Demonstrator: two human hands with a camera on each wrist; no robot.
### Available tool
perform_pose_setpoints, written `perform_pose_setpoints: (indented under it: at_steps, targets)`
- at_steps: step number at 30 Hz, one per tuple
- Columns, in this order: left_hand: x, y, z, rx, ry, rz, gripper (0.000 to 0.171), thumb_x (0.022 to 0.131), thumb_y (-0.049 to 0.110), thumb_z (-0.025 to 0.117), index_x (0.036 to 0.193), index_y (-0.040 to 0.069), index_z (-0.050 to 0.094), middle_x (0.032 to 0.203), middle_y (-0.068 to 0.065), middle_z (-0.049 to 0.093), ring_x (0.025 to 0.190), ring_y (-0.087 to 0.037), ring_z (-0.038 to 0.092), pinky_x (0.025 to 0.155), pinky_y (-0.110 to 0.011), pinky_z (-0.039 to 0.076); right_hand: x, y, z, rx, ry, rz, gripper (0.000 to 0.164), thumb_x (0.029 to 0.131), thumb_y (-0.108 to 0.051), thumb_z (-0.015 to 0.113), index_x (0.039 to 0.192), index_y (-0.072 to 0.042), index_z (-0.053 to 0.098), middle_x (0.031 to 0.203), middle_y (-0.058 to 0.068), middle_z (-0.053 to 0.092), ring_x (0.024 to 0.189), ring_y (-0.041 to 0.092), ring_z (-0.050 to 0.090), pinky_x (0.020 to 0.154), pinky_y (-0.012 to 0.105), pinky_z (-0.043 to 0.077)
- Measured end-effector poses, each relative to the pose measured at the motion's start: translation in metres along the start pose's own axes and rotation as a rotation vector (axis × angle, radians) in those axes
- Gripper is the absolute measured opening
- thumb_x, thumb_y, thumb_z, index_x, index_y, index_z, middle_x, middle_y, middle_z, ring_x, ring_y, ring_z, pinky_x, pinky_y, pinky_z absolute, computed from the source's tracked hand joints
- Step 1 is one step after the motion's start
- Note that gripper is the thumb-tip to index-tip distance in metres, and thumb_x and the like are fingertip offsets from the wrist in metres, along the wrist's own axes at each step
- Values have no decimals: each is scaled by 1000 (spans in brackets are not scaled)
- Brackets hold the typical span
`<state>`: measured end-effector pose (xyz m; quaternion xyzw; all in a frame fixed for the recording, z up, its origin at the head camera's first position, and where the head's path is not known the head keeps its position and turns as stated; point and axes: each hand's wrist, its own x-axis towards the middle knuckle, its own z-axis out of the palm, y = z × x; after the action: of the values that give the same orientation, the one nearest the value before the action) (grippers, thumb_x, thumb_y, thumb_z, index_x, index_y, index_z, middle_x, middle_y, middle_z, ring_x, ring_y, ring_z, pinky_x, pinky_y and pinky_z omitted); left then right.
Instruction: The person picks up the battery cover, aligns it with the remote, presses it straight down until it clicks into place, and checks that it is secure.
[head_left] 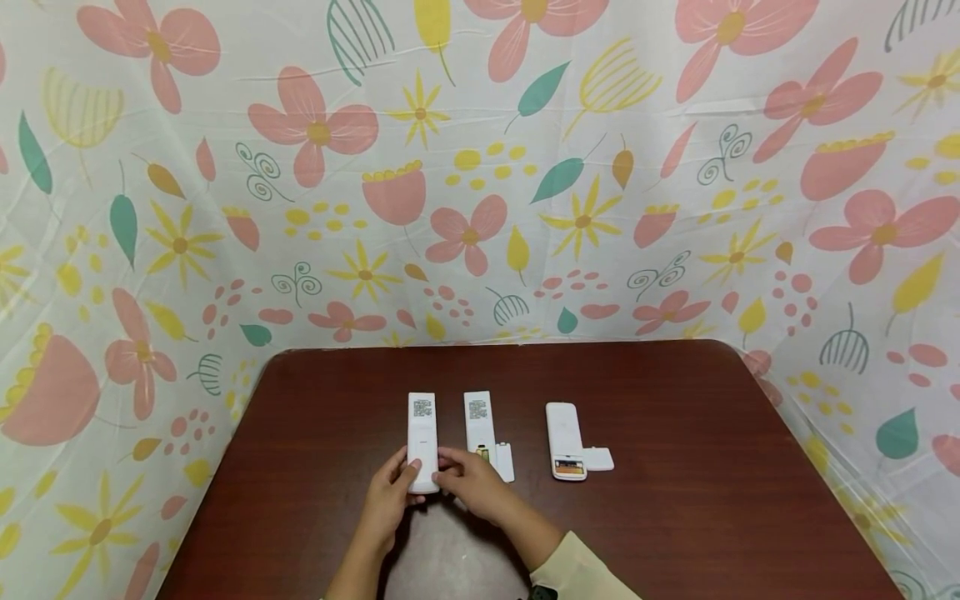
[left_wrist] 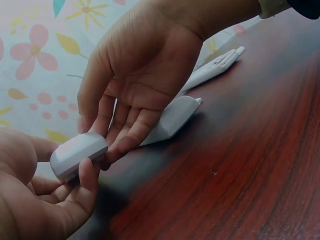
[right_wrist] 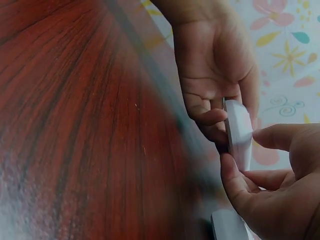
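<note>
A white remote control (head_left: pixel 422 442) is held between both hands in the head view, its back face up with a printed label near the far end and the battery cover fitted. My left hand (head_left: pixel 390 494) grips its near left side, thumb lying on the back. From the right, my right hand (head_left: pixel 476 485) pinches the near right edge. The left wrist view shows the remote's rounded end between the left hand (left_wrist: pixel 35 195) and the right hand (left_wrist: pixel 150 65). In the right wrist view, the right hand (right_wrist: pixel 280 200) has its fingers along the remote's side.
A second white remote (head_left: pixel 477 414) lies face down beside the right hand, its battery compartment uncovered and a loose cover (head_left: pixel 505 463) beside it. Farther right is a third remote (head_left: pixel 564 427) with batteries showing and its cover (head_left: pixel 598 459) alongside. The brown table (head_left: pixel 675 517) meets a floral cloth (head_left: pixel 465 300).
</note>
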<state>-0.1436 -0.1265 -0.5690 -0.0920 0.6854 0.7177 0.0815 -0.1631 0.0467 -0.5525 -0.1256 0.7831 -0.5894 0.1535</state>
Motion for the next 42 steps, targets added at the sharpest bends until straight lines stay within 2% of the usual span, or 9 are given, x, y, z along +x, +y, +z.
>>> perform_pose_setpoints:
  at_steps: [7,13,19,24,31,35,42]
  targets:
    - [1,-1,-2,23,10,17,60,105,23,53,152,-8,34,125,-25,61,80,-12,61,67,-25,56,0,-1,5,-14,-8,30,56,95,-17,67,142,9,51,127,22,67,95,18,67,75,21,52]
    - [2,-1,-2,52,17,19,57,105,21,51,152,-9,35,129,-27,59,82,-13,61,67,-26,56,-2,-4,7,8,-37,28,59,94,-15,68,144,10,47,126,23,66,87,19,69,69,22,53]
    - [-1,0,-1,98,67,41,55,103,15,55,149,-11,38,135,-33,54,83,-15,61,64,-29,57,-2,-3,9,9,-55,26,60,92,-12,68,144,11,47,125,24,66,88,20,69,67,21,52]
    - [-2,-1,-1,128,119,66,52,101,11,58,144,-13,43,129,-32,51,79,-16,63,59,-31,60,-1,-2,12,-35,-59,20,62,91,-13,69,143,12,47,121,23,65,83,14,65,64,19,50]
    - [1,-6,-1,172,145,70,51,99,10,61,142,-12,47,124,-30,53,77,-17,64,56,-31,60,-1,-5,14,-82,-46,22,64,90,-14,70,142,15,46,118,22,60,82,12,62,64,18,50]
    - [2,-7,-2,249,180,84,49,96,10,64,138,-10,53,120,-26,57,77,-16,62,53,-28,57,-1,-6,14,-93,-38,24,64,89,-14,70,141,15,48,116,22,59,80,11,60,62,18,49]
    - [1,-3,-3,504,247,166,43,93,13,69,130,-8,62,107,-17,65,80,-13,57,64,-20,46,-1,-7,15,-108,-36,23,64,88,-14,71,140,16,48,113,20,57,76,9,56,55,20,48]
